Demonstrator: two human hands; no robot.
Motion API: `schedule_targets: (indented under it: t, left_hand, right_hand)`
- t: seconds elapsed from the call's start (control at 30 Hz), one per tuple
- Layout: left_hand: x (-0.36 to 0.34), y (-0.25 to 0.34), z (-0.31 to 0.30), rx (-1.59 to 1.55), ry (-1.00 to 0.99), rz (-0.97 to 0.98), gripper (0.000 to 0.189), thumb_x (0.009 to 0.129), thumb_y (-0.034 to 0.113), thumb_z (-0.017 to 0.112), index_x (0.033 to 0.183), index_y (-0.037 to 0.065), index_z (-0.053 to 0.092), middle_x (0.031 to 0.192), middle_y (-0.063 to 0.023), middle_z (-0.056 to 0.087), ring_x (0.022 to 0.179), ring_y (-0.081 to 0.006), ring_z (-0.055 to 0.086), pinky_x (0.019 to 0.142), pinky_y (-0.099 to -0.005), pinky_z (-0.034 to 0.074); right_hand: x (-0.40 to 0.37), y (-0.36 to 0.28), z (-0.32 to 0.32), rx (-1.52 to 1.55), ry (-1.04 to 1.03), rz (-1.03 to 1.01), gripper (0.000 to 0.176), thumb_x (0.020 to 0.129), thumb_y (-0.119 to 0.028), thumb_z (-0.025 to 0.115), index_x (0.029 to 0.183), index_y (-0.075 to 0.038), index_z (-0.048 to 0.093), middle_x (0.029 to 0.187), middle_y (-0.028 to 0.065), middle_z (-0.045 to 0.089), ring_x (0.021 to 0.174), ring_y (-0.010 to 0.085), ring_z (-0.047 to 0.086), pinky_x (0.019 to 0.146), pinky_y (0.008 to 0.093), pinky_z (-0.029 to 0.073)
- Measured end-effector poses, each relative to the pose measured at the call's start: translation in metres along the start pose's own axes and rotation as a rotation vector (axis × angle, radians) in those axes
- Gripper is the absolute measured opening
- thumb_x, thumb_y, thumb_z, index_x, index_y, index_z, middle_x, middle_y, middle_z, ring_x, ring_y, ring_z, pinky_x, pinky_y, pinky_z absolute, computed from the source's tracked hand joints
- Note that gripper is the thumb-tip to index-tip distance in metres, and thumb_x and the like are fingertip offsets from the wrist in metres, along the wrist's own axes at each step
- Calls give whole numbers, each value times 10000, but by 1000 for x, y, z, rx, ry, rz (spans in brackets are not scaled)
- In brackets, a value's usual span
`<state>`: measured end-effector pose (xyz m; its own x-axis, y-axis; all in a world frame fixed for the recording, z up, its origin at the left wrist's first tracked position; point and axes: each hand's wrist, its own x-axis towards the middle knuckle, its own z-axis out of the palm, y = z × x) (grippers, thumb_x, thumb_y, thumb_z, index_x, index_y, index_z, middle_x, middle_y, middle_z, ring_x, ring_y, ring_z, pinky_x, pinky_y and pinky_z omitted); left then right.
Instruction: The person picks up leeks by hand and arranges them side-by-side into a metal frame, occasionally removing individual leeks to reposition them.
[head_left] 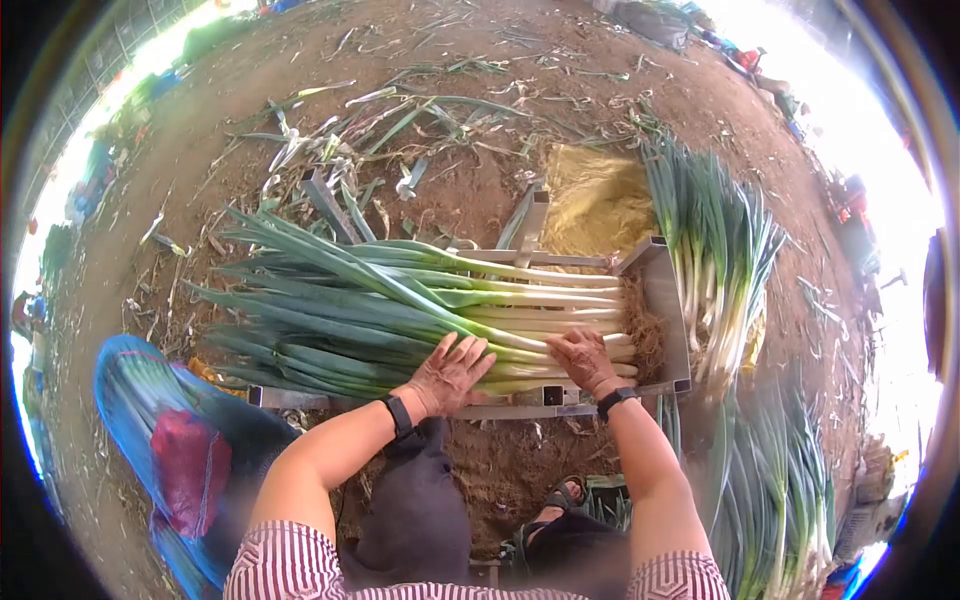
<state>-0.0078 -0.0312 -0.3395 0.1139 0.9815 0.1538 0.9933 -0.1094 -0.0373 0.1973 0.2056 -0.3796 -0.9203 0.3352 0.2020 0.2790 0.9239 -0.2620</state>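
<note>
Blue mesh wraps one rounded bag (145,400) at far left. The left hand (450,375) spreads wide, palm down, on smooth leeks (370,290), too many to count, in one square-tubed metal frame (664,300); the right hand (586,360) curls narrower over white stems, its hold unclear. Two leek piles (712,230) lie farther right.

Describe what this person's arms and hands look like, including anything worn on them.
The left hand and right hand are bare, without gloves. Each wrist carries one: a black wristband on the left and a black wristband on the right, perhaps watches. The short, maroon-and-white striped fabric sleeves leave the forearms uncovered. No cables show.
</note>
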Motion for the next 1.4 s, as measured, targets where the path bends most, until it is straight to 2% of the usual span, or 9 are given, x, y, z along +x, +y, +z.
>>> schedule_targets:
  t: [0.13, 0.33, 0.6, 0.83, 0.97, 1.1, 1.2, 1.3, 1.4]
  left_hand:
    - [32, -36, -4, 138, 29, -128, 547, 896, 498, 516, 1257, 88, 521, 1222, -121, 479, 1194, -265, 430, 1089, -479, 232]
    - [23, -36, 3, 76, 16, -175, 427, 841, 472, 606, 1054, 102, 590, 894, -53, 564, 896, -220, 550, 783, -400, 393]
    - [18, -26, -2, 66, 12, -233, 393, 859, 478, 582, 981, 105, 608, 891, -74, 565, 867, -239, 553, 731, -403, 400]
    - [22, -28, -2, -33, -22, -266, 381, 851, 462, 594, 983, 106, 603, 950, -73, 563, 951, -244, 549, 788, -410, 403]
    - [22, -61, 29, -229, 220, -354, 206, 875, 239, 542, 1002, 80, 580, 1052, -136, 541, 1000, -276, 547, 807, -428, 439]
    - [26, -102, -27, 39, -77, -509, 182, 830, 134, 535, 964, 87, 648, 1065, -128, 570, 1102, -284, 504, 921, -445, 408]
    - [18, -146, -30, 167, -300, -427, 253, 781, 146, 602, 1009, 204, 695, 1028, -57, 636, 1122, -252, 488, 1045, -475, 255]
    - [7, -181, -41, -166, -440, -360, 237, 797, 168, 610, 1012, 205, 702, 1009, -61, 678, 1095, -231, 570, 963, -420, 421]
    - [3, -180, -43, 202, -466, -274, 202, 822, 151, 589, 977, 195, 711, 1015, -90, 677, 978, -238, 652, 798, -385, 525]
  right_hand:
    - [-3, -4, -4, 33, 25, 44, 231, 851, -272, 653, 1077, -311, 674, 905, -26, 594, 929, 203, 562, 872, 375, 355]
    - [-13, -1, 1, -27, 62, 86, 285, 838, -350, 662, 1118, -302, 654, 964, 16, 593, 989, 225, 530, 917, 389, 342]
    - [-25, 10, 15, -123, 37, 147, 443, 881, -527, 511, 1081, -133, 541, 1141, 88, 483, 1132, 282, 422, 1016, 440, 268]
    - [-25, 7, 12, -86, 4, 213, 511, 897, -598, 409, 1089, -146, 549, 1171, 89, 454, 1190, 284, 369, 1061, 447, 221]
    - [-26, 7, 15, -84, 22, 214, 506, 879, -607, 434, 1109, -174, 559, 1168, 80, 453, 1197, 287, 364, 1066, 450, 214]
    - [-26, 10, 19, -124, -24, 229, 488, 868, -601, 467, 1106, -187, 568, 1166, 71, 449, 1189, 283, 369, 1058, 449, 218]
    - [-28, 13, 23, -131, -16, 222, 489, 858, -598, 484, 1110, -188, 569, 1176, 66, 447, 1191, 281, 369, 1055, 447, 221]
    - [-29, 10, 19, -88, -20, 238, 489, 848, -582, 511, 1123, -182, 569, 1187, 68, 443, 1195, 279, 365, 1063, 442, 214]
    - [-29, 8, 18, -96, -21, 242, 491, 838, -562, 535, 1143, -178, 569, 1203, 72, 439, 1209, 274, 356, 1077, 436, 200]
